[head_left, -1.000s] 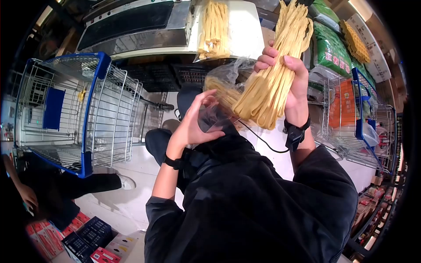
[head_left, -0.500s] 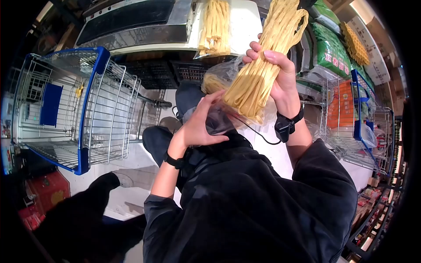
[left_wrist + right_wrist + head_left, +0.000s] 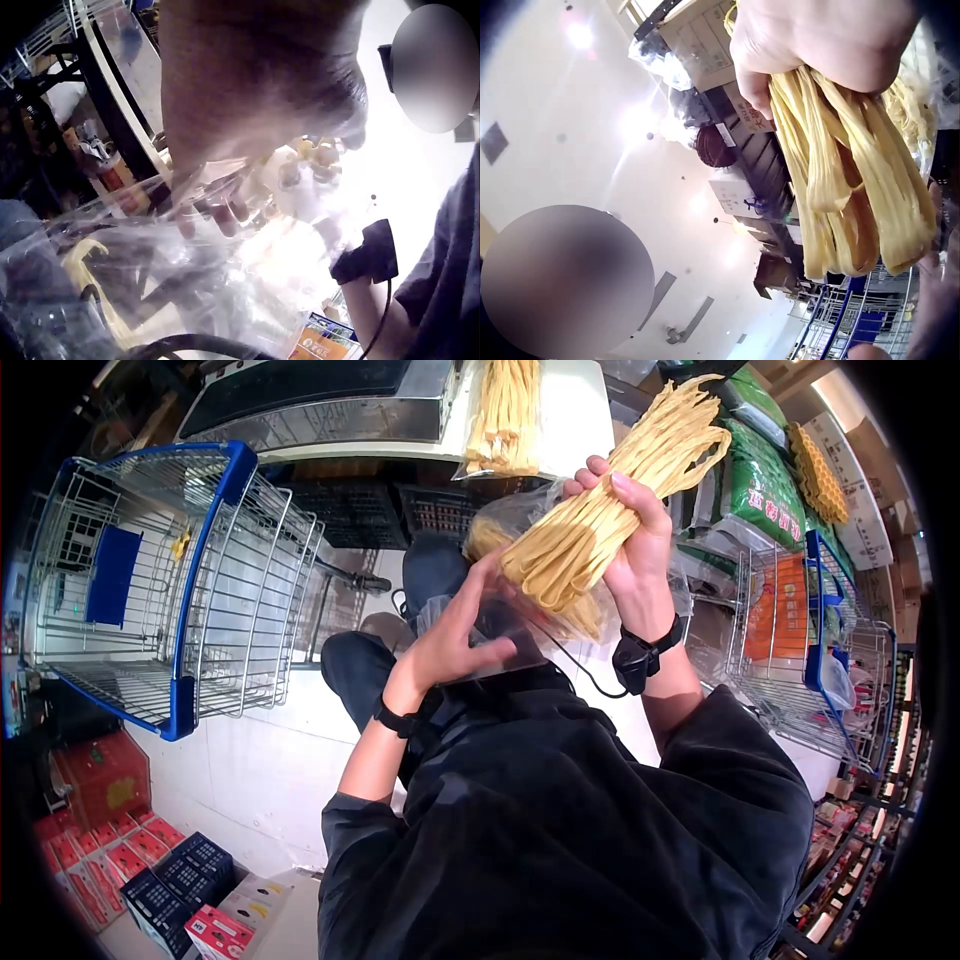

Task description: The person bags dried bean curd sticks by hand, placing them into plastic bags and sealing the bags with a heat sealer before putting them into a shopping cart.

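Note:
A thick bundle of long yellow dried tofu sticks (image 3: 560, 565) slants across the middle of the head view. My right hand (image 3: 640, 550) grips it around the middle, thumb on top. In the right wrist view the looped ends of the tofu sticks (image 3: 840, 195) hang below the hand. My left hand (image 3: 450, 635) is spread at the clear plastic bag (image 3: 225, 300), thumb well apart from the fingers. The film drapes over its fingers (image 3: 229, 217) in the left wrist view. The bundle's lower end overlaps the left fingertips. More yellow sticks (image 3: 485, 538) show inside plastic behind the bundle.
Another bagged bundle of tofu sticks (image 3: 505, 420) lies on the white counter (image 3: 575, 420) ahead. A shopping cart (image 3: 215, 580) stands at left, another cart (image 3: 815, 630) at right. Green bags (image 3: 755, 485) are stacked at far right. Boxes (image 3: 180, 885) sit lower left.
My right hand has brought the bundle left and slightly down, tilting it more, so its lower end is now at the left hand. A person at the lower left has left the view.

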`<action>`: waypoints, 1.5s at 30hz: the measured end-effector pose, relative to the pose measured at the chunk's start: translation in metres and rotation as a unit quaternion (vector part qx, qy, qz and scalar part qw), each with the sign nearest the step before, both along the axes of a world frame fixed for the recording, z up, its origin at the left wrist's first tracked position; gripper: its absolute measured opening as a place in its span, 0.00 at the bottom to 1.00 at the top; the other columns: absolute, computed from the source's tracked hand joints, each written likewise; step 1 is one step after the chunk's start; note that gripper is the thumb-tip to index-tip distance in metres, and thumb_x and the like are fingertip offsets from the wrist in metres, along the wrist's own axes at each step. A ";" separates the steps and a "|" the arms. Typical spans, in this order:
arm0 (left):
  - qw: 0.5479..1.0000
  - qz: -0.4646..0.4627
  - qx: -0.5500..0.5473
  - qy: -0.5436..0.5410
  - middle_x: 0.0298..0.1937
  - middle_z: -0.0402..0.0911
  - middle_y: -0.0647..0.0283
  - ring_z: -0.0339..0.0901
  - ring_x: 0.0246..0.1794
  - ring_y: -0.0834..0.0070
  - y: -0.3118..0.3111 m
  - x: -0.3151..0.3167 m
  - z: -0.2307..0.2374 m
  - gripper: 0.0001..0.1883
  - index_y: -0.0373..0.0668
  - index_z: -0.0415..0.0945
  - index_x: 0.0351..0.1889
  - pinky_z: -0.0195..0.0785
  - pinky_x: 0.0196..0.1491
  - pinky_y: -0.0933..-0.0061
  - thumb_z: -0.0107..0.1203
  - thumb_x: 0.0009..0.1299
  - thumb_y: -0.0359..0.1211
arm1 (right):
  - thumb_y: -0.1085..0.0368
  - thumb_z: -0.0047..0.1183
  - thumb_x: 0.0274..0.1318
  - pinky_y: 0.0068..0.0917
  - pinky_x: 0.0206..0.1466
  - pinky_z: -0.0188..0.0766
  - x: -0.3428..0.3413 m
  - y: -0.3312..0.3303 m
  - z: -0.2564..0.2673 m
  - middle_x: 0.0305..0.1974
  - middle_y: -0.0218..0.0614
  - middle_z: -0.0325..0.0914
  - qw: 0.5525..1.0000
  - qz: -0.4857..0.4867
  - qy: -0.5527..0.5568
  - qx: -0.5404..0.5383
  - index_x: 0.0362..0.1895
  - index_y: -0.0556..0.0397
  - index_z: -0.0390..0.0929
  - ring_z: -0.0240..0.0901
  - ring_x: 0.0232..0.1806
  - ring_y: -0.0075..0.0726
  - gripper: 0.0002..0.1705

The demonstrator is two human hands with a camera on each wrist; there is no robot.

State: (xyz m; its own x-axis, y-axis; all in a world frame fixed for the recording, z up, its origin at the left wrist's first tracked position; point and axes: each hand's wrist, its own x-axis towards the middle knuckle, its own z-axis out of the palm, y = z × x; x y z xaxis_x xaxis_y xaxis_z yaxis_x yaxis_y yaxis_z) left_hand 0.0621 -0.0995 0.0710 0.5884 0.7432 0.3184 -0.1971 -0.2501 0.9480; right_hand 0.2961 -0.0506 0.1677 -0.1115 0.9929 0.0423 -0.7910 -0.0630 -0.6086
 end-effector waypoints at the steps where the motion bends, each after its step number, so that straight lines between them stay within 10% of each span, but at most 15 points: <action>1: 0.999 -0.004 -0.023 -0.030 0.79 0.58 0.49 0.66 0.71 0.61 0.001 0.000 0.000 0.58 0.36 0.43 0.84 0.59 0.75 0.60 0.73 0.67 0.46 | 0.67 0.62 0.57 0.35 0.60 0.71 -0.001 0.000 -0.001 0.42 0.43 0.76 1.000 0.000 0.005 0.003 0.54 0.65 0.73 0.73 0.49 0.41 0.23; 13: 0.989 0.148 -0.001 0.001 0.55 0.73 0.51 0.74 0.55 0.67 -0.013 0.002 -0.011 0.15 0.39 0.53 0.57 0.67 0.61 0.66 0.48 0.85 0.32 | 0.68 0.60 0.58 0.34 0.62 0.69 -0.021 -0.017 0.001 0.44 0.43 0.71 0.997 -0.077 0.015 -0.011 0.56 0.68 0.68 0.68 0.51 0.42 0.25; 20: 0.982 0.155 0.016 0.109 0.58 0.72 0.50 0.75 0.55 0.59 -0.011 -0.005 0.002 0.11 0.39 0.58 0.53 0.70 0.59 0.65 0.45 0.87 0.36 | 0.67 0.62 0.58 0.37 0.66 0.69 -0.018 -0.018 -0.013 0.44 0.43 0.75 0.998 -0.027 0.055 0.032 0.55 0.64 0.72 0.72 0.51 0.42 0.23; 22: 0.986 0.142 0.064 -0.062 0.67 0.67 0.47 0.71 0.62 0.55 -0.005 0.004 0.003 0.10 0.40 0.59 0.52 0.67 0.66 0.61 0.44 0.86 0.36 | 0.67 0.62 0.58 0.36 0.65 0.68 -0.019 -0.019 -0.011 0.44 0.43 0.75 0.998 -0.053 0.034 0.024 0.55 0.64 0.72 0.71 0.51 0.41 0.23; 25: 0.986 0.129 0.107 -0.024 0.74 0.60 0.46 0.66 0.69 0.54 0.001 -0.005 0.002 0.09 0.41 0.61 0.50 0.60 0.72 0.55 0.45 0.86 0.36 | 0.67 0.62 0.58 0.35 0.63 0.68 -0.020 -0.022 -0.009 0.44 0.42 0.75 0.997 -0.073 0.013 0.009 0.55 0.64 0.72 0.71 0.51 0.40 0.23; 45: 0.990 0.118 0.052 -0.047 0.68 0.68 0.52 0.67 0.69 0.60 -0.004 -0.014 0.009 0.13 0.39 0.72 0.40 0.63 0.70 0.58 0.52 0.83 0.39 | 0.70 0.62 0.61 0.36 0.58 0.75 -0.018 -0.022 -0.012 0.41 0.44 0.78 0.978 -0.179 -0.081 -0.067 0.50 0.67 0.75 0.76 0.46 0.42 0.17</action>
State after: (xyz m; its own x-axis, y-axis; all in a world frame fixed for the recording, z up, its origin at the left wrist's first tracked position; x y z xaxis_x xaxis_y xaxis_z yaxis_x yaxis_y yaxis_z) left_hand 0.0477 -0.1032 0.0800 0.3659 0.8168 0.4460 -0.2073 -0.3956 0.8947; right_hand 0.2785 -0.0728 0.1559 0.2505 0.9647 -0.0813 -0.6707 0.1124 -0.7332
